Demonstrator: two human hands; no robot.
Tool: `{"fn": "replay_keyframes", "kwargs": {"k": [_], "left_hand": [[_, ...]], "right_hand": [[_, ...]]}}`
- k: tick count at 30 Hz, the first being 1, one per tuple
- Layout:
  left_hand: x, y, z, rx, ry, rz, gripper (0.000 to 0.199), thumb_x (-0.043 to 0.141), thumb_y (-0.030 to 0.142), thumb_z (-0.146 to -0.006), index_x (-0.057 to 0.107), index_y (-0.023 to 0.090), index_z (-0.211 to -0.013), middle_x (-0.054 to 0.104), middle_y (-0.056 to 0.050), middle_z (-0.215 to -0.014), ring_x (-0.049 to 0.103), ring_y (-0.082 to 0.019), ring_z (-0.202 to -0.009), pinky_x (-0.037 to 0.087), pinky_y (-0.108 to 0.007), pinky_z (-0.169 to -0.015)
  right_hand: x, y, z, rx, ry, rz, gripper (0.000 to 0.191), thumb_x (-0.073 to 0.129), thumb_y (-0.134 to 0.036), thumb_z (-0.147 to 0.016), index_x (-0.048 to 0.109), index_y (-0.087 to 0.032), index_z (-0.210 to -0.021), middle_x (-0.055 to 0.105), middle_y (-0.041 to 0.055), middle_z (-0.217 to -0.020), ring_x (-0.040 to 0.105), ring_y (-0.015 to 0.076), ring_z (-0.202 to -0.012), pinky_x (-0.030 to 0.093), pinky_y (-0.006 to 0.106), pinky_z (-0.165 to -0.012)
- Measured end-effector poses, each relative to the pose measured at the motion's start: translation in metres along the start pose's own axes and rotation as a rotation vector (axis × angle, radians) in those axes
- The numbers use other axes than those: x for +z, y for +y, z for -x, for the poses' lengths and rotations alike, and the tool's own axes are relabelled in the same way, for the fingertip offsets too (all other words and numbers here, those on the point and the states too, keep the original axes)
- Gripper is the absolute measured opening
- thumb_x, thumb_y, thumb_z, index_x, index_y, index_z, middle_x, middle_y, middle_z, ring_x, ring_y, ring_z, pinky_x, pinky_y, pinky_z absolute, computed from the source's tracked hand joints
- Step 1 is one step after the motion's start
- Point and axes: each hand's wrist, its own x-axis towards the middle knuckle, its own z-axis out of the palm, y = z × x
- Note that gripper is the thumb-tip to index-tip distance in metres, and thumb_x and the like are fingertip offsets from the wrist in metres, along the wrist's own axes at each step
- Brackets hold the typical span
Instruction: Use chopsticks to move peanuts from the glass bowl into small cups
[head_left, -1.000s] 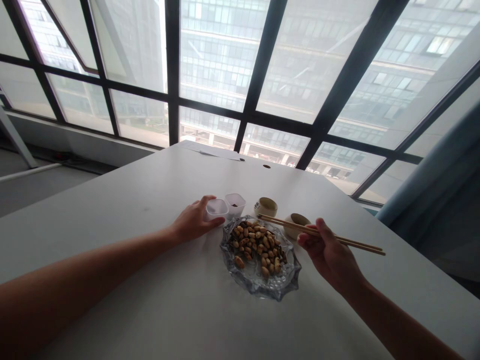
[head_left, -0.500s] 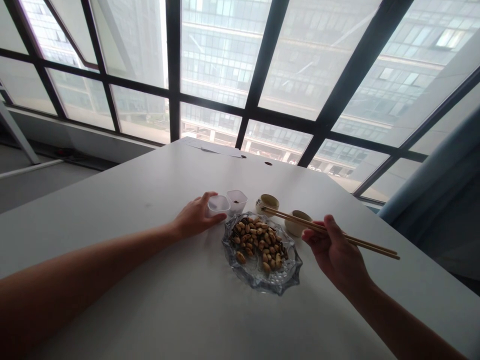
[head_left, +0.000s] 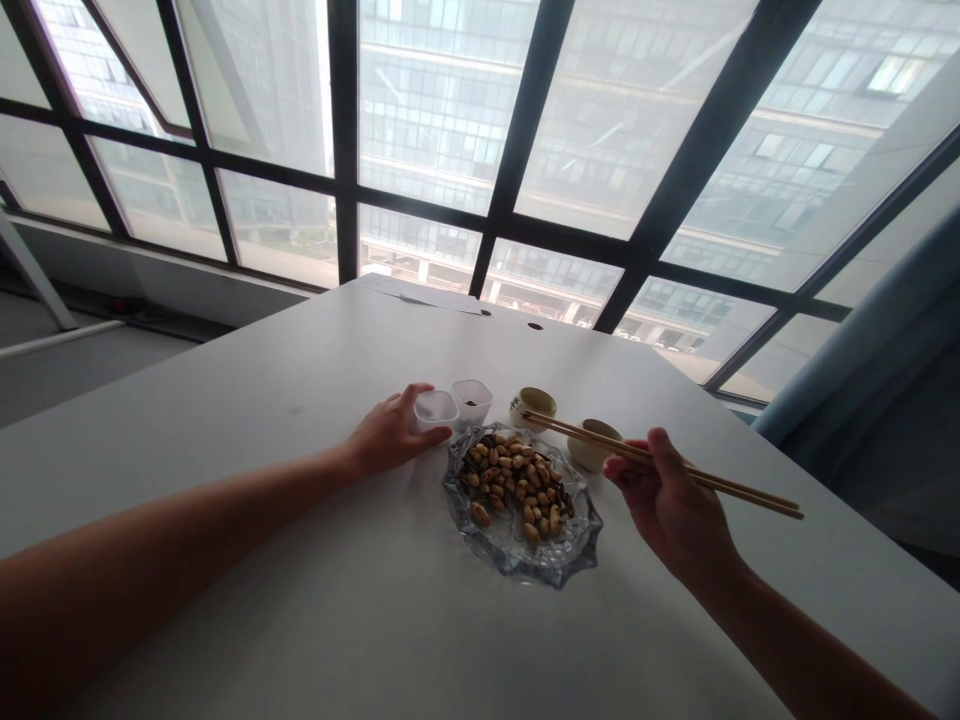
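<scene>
My left hand [head_left: 394,432] is closed around the near-left side of a small clear plastic cup [head_left: 436,408], thumb in front and fingers behind. A second plastic cup [head_left: 474,402] stands beside it with a few dark bits inside. My right hand [head_left: 675,500] grips a pair of wooden chopsticks [head_left: 600,440], their tips over the rim of a small ceramic cup [head_left: 541,402]. Another ceramic cup [head_left: 589,455] sits partly behind the chopsticks. Between my hands lies a scalloped glass plate [head_left: 517,568] holding peanuts [head_left: 525,480] mixed with dark seeds.
All of it stands on a white table [head_left: 315,590]. Papers [head_left: 427,296] lie at the far edge, near two dark round holes [head_left: 535,326]. Large framed windows rise behind the table, and a blue curtain [head_left: 885,360] hangs at the right.
The view has shifted very slightly. Both hands keep their hold, and the chopstick tips stay over the ceramic cup.
</scene>
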Motion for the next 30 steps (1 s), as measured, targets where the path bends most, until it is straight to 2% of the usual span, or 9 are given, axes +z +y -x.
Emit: {"fn": "replay_keyframes", "kwargs": {"k": [2,5,6,7,9,12,18,27,30], "left_hand": [[0.000,0.000,0.000,0.006,0.004,-0.005,0.079,0.061,0.066,-0.077,0.046,0.017,-0.137,0.066,-0.017,-0.120,0.065,-0.034,-0.106,0.050,-0.047,-0.091],[0.001,0.000,0.000,0.015,0.016,-0.024,0.078,0.061,0.066,-0.077,0.047,0.018,-0.136,0.067,-0.016,-0.119,0.066,-0.033,-0.103,0.052,-0.047,-0.088],[0.001,0.000,0.000,0.017,0.021,-0.031,0.077,0.061,0.066,-0.077,0.047,0.019,-0.136,0.067,-0.016,-0.118,0.066,-0.033,-0.102,0.052,-0.046,-0.087],[0.001,0.000,0.000,0.018,0.027,-0.035,0.076,0.061,0.066,-0.077,0.047,0.019,-0.135,0.068,-0.016,-0.117,0.067,-0.033,-0.100,0.052,-0.046,-0.086],[0.001,0.001,0.001,0.022,0.048,-0.030,0.074,0.063,0.064,-0.077,0.048,0.019,-0.133,0.068,-0.015,-0.115,0.068,-0.032,-0.098,0.053,-0.045,-0.085],[0.001,0.002,0.002,0.039,0.107,-0.007,0.068,0.068,0.057,-0.075,0.050,0.018,-0.128,0.068,-0.014,-0.114,0.067,-0.031,-0.100,0.054,-0.045,-0.086],[0.004,0.001,0.004,0.133,0.291,-0.032,0.061,0.072,0.039,-0.072,0.049,0.021,-0.125,0.065,-0.012,-0.120,0.065,-0.030,-0.108,0.052,-0.046,-0.094],[0.001,0.002,0.006,0.079,0.324,-0.078,0.065,0.072,0.034,-0.072,0.045,0.025,-0.130,0.064,-0.009,-0.124,0.063,-0.031,-0.112,0.049,-0.049,-0.098],[0.001,0.001,0.006,0.137,0.329,-0.034,0.064,0.072,0.032,-0.072,0.045,0.023,-0.130,0.063,-0.009,-0.124,0.062,-0.029,-0.112,0.049,-0.048,-0.099]], "right_hand": [[-0.002,-0.005,0.002,-0.301,-0.069,0.194,0.028,0.066,-0.044,-0.092,0.072,-0.019,-0.081,0.074,0.0043,-0.062,0.072,0.0191,-0.054,0.062,0.032,-0.058],[-0.006,-0.017,0.004,-0.924,-0.452,0.558,0.008,0.067,-0.028,-0.092,0.071,-0.021,-0.093,0.077,0.0052,-0.075,0.073,0.0199,-0.066,0.061,0.034,-0.062],[-0.007,-0.021,0.005,-1.080,-0.574,0.655,0.006,0.067,-0.025,-0.092,0.070,-0.021,-0.096,0.078,0.0060,-0.079,0.073,0.0199,-0.070,0.061,0.034,-0.064],[-0.008,-0.024,0.005,-1.199,-0.672,0.731,0.007,0.067,-0.023,-0.092,0.068,-0.019,-0.098,0.078,0.0071,-0.082,0.073,0.0199,-0.072,0.060,0.034,-0.065],[-0.010,-0.027,0.005,-1.319,-0.745,0.829,0.010,0.065,-0.021,-0.093,0.066,-0.016,-0.101,0.077,0.0098,-0.083,0.073,0.0201,-0.075,0.060,0.034,-0.067],[-0.011,-0.027,0.004,-1.344,-0.738,0.863,0.012,0.063,-0.020,-0.094,0.063,-0.013,-0.104,0.075,0.0114,-0.082,0.072,0.0209,-0.077,0.059,0.036,-0.067],[-0.010,-0.021,0.004,-1.274,-0.707,0.812,0.014,0.060,-0.020,-0.096,0.063,-0.017,-0.109,0.074,0.0083,-0.082,0.070,0.0197,-0.075,0.059,0.036,-0.067],[-0.009,-0.017,0.000,-1.207,-0.681,0.737,0.017,0.063,-0.017,-0.091,0.064,-0.018,-0.108,0.073,0.0074,-0.080,0.069,0.0206,-0.070,0.058,0.035,-0.064],[-0.008,-0.018,0.000,-1.198,-0.667,0.735,0.017,0.063,-0.019,-0.092,0.065,-0.020,-0.109,0.074,0.0065,-0.080,0.069,0.0207,-0.069,0.059,0.036,-0.062]]}}
